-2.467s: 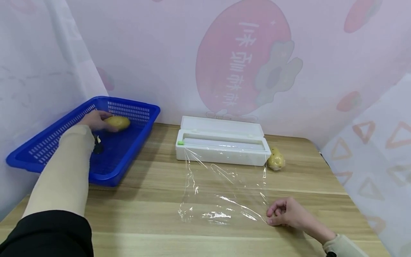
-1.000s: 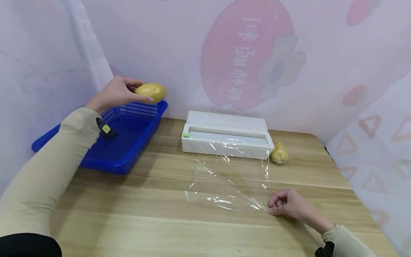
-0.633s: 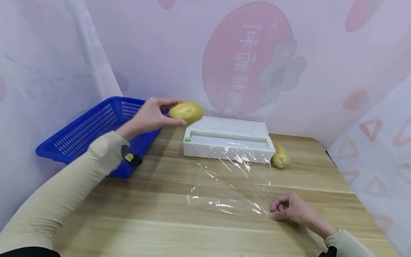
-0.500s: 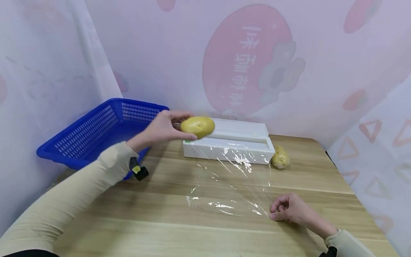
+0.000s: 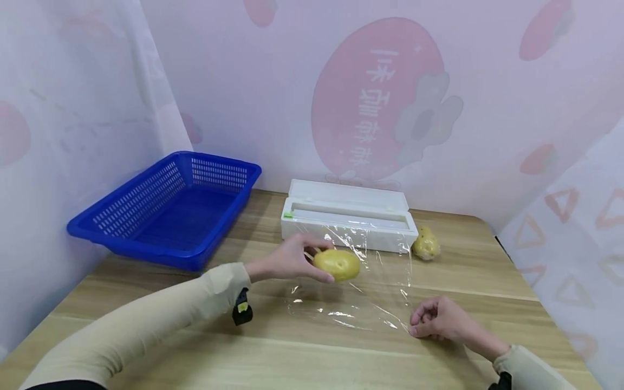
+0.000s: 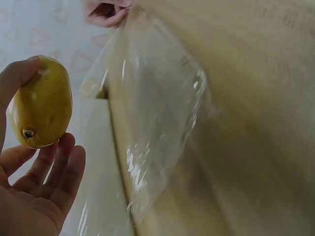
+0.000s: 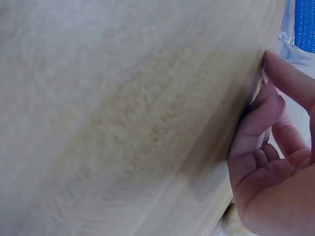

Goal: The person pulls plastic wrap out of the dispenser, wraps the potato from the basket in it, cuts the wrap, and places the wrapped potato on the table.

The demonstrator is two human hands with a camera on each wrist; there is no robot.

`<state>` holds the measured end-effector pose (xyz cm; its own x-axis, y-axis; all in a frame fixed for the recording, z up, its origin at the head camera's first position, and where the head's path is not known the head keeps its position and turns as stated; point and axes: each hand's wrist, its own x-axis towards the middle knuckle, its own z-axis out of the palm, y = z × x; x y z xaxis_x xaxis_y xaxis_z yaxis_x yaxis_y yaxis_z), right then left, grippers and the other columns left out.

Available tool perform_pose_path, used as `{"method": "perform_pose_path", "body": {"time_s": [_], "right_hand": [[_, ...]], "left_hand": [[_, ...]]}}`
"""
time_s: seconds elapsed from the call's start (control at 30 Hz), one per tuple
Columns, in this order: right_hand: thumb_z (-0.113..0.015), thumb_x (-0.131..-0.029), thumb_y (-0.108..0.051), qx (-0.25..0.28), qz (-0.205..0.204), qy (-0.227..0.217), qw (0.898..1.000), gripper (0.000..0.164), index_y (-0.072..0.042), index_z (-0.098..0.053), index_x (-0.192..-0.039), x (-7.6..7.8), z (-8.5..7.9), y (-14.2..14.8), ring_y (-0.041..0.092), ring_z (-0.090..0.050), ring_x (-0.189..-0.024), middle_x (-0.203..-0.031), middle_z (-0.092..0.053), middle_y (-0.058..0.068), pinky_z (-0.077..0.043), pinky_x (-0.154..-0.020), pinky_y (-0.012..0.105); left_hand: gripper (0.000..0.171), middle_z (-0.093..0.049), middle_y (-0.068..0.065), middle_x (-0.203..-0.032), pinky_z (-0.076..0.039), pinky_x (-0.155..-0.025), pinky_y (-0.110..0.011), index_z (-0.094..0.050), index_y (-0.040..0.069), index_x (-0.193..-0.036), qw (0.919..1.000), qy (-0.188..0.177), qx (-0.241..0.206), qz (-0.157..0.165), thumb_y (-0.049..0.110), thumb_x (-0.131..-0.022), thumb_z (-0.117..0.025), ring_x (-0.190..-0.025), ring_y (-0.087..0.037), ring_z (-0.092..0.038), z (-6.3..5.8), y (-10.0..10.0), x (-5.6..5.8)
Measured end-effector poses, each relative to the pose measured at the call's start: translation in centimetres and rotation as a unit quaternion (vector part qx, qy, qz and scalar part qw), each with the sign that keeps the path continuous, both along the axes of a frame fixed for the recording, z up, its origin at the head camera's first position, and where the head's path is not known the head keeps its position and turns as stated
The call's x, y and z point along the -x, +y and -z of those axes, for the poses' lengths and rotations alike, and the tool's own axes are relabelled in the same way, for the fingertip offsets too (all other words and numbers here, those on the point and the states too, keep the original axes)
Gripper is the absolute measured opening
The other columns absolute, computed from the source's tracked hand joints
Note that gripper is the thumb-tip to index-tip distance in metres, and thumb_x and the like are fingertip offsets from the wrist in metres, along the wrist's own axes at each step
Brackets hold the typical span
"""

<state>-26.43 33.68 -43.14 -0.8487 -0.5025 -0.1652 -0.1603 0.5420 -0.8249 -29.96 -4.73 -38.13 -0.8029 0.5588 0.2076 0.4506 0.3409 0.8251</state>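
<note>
My left hand (image 5: 298,259) holds a yellow potato (image 5: 340,264) between thumb and fingers, above a sheet of clear cling film (image 5: 363,309). In the left wrist view the potato (image 6: 43,101) shows a dark spot at its lower end. At the sheet's near right corner, my right hand (image 5: 444,324) pinches the film between thumb and forefinger, low at the table. The film runs out from a white cling film box (image 5: 348,236) with its lid raised and a green slider (image 5: 288,215) at the left end.
A second potato (image 5: 426,244), seemingly wrapped in film, lies against the box's right end. On the left stands a blue plastic basket (image 5: 205,241), with nothing visible inside. The wooden table (image 5: 292,357) meets printed cloth walls (image 5: 273,108) behind and at the sides.
My left hand took the potato out of the blue basket, carried it right past the box, and lowered it over the film. My right hand has kept its pinch on the film corner.
</note>
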Motion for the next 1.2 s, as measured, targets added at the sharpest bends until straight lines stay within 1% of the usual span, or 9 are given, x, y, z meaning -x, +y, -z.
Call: {"method": "perform_pose_path", "body": {"time_s": [0.13,0.27,0.4,0.47,0.57,0.77,1.0,1.1,1.2], "right_hand": [[-0.085,-0.075,-0.012,-0.003,0.003,-0.002,1.0,0.021,-0.002,-0.069,-0.082,0.1,0.0,0.1,0.008,-0.046,-0.049,-0.062,-0.052,0.001,-0.04,-0.043,0.021],[-0.085,-0.075,-0.012,-0.003,0.005,-0.003,1.0,0.021,-0.002,-0.069,-0.082,0.1,-0.1,0.1,0.007,-0.046,-0.05,-0.061,-0.052,0.0,-0.041,-0.043,0.021],[-0.085,-0.075,-0.014,-0.007,0.011,-0.012,1.0,0.021,-0.002,-0.069,-0.082,0.1,-0.1,0.0,0.008,-0.046,-0.051,-0.061,-0.053,-0.001,-0.041,-0.044,0.021],[-0.086,-0.076,-0.014,-0.006,0.013,-0.014,1.0,0.021,-0.003,-0.069,-0.082,0.1,-0.2,-0.1,0.008,-0.046,-0.051,-0.061,-0.053,-0.001,-0.04,-0.044,0.02],[-0.086,-0.075,-0.014,-0.005,0.01,-0.01,1.0,0.021,-0.002,-0.069,-0.082,0.2,-0.3,-0.2,0.008,-0.046,-0.05,-0.061,-0.053,0.0,-0.039,-0.044,0.02],[-0.085,-0.076,-0.013,-0.006,0.009,-0.012,1.0,0.021,-0.002,-0.069,-0.082,0.2,-0.2,0.2,0.008,-0.046,-0.051,-0.061,-0.052,-0.001,-0.04,-0.044,0.02],[-0.085,-0.076,-0.014,-0.006,0.008,-0.019,1.0,0.022,-0.002,-0.068,-0.082,0.1,-0.3,0.1,0.008,-0.046,-0.052,-0.061,-0.052,-0.001,-0.041,-0.045,0.022],[-0.084,-0.077,-0.013,-0.004,-0.001,-0.018,1.0,0.021,-0.001,-0.068,-0.083,0.1,-0.4,0.0,0.008,-0.046,-0.052,-0.063,-0.052,0.0,-0.041,-0.045,0.022],[-0.083,-0.078,-0.013,-0.002,-0.013,-0.019,1.0,0.02,-0.001,-0.069,-0.085,0.2,-0.6,0.0,0.008,-0.046,-0.053,-0.064,-0.052,0.0,-0.042,-0.046,0.022]], "left_hand": [[0.059,-0.067,0.007,-0.103,-0.055,-0.076,-0.032,-0.069,0.025,-0.121,0.9995,-0.006,0.024,0.021,0.039,-0.068,-0.09,-0.09,-0.016,-0.065,1.5,1.9,0.3],[0.062,-0.068,0.01,-0.103,-0.054,-0.076,-0.03,-0.069,0.024,-0.122,0.9979,0.012,0.04,0.05,0.042,-0.067,-0.09,-0.089,-0.014,-0.065,2.4,3.3,0.7],[0.059,-0.069,0.01,-0.101,-0.053,-0.073,-0.029,-0.071,0.02,-0.118,0.9965,0.023,0.05,0.062,0.041,-0.067,-0.091,-0.085,-0.014,-0.065,3.2,3.8,0.8],[0.058,-0.069,0.011,-0.099,-0.052,-0.072,-0.028,-0.072,0.02,-0.118,0.9963,0.018,0.061,0.058,0.041,-0.067,-0.091,-0.082,-0.014,-0.065,3.6,3.7,0.7],[0.059,-0.069,0.013,-0.1,-0.051,-0.073,-0.028,-0.071,0.02,-0.12,0.9958,0.012,0.07,0.058,0.04,-0.068,-0.091,-0.082,-0.014,-0.065,4.0,3.6,0.5],[0.061,-0.067,0.012,-0.108,-0.05,-0.083,-0.032,-0.068,0.02,-0.123,0.9957,0.004,0.075,0.054,0.039,-0.07,-0.089,-0.094,-0.012,-0.063,4.1,3.7,0.2],[0.059,-0.063,0.001,-0.11,-0.053,-0.076,-0.028,-0.063,0.011,-0.122,0.9951,-0.028,0.077,0.056,0.028,-0.073,-0.09,-0.084,-0.011,-0.065,3.8,3.7,-0.4],[0.062,-0.063,0.001,-0.108,-0.052,-0.077,-0.027,-0.061,0.009,-0.123,0.9948,-0.033,0.085,0.046,0.029,-0.071,-0.09,-0.085,-0.011,-0.064,3.9,3.7,-0.9],[0.067,-0.062,0.003,-0.107,-0.052,-0.08,-0.027,-0.059,0.008,-0.122,0.9954,-0.027,0.085,0.037,0.028,-0.068,-0.092,-0.09,-0.011,-0.063,4.1,3.5,-1.1]]}}
